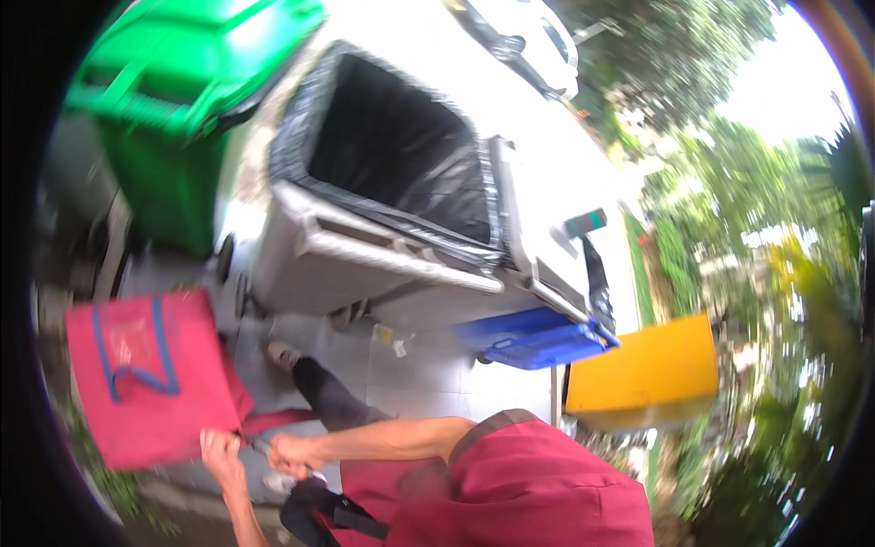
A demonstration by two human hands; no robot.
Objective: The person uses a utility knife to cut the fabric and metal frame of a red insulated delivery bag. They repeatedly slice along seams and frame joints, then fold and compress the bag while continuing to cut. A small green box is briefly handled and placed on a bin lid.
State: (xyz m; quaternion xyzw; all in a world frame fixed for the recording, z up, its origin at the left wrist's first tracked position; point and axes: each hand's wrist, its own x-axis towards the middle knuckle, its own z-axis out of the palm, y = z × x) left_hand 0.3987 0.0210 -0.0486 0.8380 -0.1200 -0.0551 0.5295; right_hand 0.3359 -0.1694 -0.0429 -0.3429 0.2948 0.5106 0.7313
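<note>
A large red fabric bag (pixel 157 376) with blue straps and a clear pocket hangs or rests at the left, above the paving. At its lower right corner my left hand (pixel 222 451) is closed on the bag's edge. Just right of it, my right hand (pixel 292 455) has its fingers closed around a dark, narrow piece, seemingly a strap; blur and the fingers hide its details. Red fabric runs from the bag toward my dark-trousered leg (pixel 331 396). My red sleeve (pixel 547 478) fills the lower right.
Ahead stands a grey wheeled bin (pixel 321 273) with a black liner, its mouth uncovered. A green wheeled bin (pixel 164 178) is to its left; a blue lid (pixel 547 345) and a yellow-orange box (pixel 642 369) lie to the right. A white car (pixel 533 41), trees and foliage are beyond.
</note>
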